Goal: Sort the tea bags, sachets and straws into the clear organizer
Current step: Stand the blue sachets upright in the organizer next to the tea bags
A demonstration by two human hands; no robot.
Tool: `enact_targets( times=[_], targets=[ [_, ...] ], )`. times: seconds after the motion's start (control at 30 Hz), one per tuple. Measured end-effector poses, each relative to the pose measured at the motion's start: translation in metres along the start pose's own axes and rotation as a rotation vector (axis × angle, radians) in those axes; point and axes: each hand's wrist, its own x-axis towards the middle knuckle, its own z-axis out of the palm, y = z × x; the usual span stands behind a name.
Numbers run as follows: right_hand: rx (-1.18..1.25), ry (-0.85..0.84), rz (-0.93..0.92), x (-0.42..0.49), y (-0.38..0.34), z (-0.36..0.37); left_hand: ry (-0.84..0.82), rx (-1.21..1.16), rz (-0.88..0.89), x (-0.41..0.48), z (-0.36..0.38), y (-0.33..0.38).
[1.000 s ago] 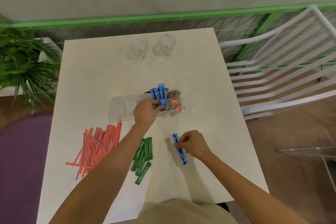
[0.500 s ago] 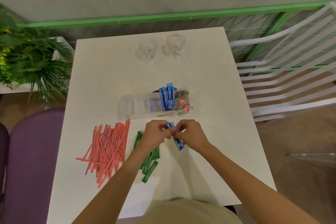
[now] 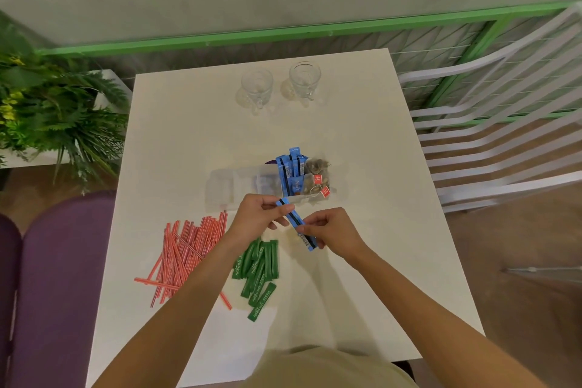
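Both hands hold a small bunch of blue sachets (image 3: pixel 295 221) just in front of the clear organizer (image 3: pixel 234 186). My left hand (image 3: pixel 256 214) pinches the bunch's far end. My right hand (image 3: pixel 330 231) grips its near end. Inside the organizer, more blue sachets (image 3: pixel 291 172) stand upright in one compartment. Tea bags (image 3: pixel 318 172) with red tags fill the rightmost one. The left compartments look bare. Green sachets (image 3: pixel 259 268) lie loose on the table below my hands. A pile of red straws (image 3: pixel 185 252) lies to the left.
Two glass mugs (image 3: pixel 256 88) (image 3: pixel 305 79) stand near the far edge of the white table (image 3: pixel 362 135). A white slatted chair (image 3: pixel 504 123) is at the right, a purple seat (image 3: pixel 59 277) and a green plant (image 3: pixel 53 110) at the left.
My left hand left the organizer and came back to the blue sachets held by my right hand. Both hands now hold the bunch, lifted slightly off the table.
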Motion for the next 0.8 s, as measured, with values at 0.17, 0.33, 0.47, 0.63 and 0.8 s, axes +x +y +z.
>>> enact_targets(
  times=[0.17, 0.33, 0.47, 0.63, 0.8],
  targets=[
    [0.040, -0.001, 0.039, -0.002, 0.004, -0.002, 0.014, 0.046, 0.022, 0.009, -0.006, 0.013],
    [0.049, -0.006, 0.065, -0.006, 0.016, -0.007, 0.103, 0.028, 0.079, 0.029, -0.031, 0.031],
    [0.040, 0.015, 0.075, -0.007, 0.027, -0.010, 0.142, 0.081, 0.149, 0.043, -0.039, 0.041],
    [0.036, 0.000, 0.108, -0.008, 0.035, -0.010, 0.175, 0.224, 0.233, 0.055, -0.032, 0.047],
    [0.005, -0.032, 0.176, -0.011, 0.044, -0.011, 0.178, 0.386, 0.189, 0.067, -0.020, 0.031]
  ],
)
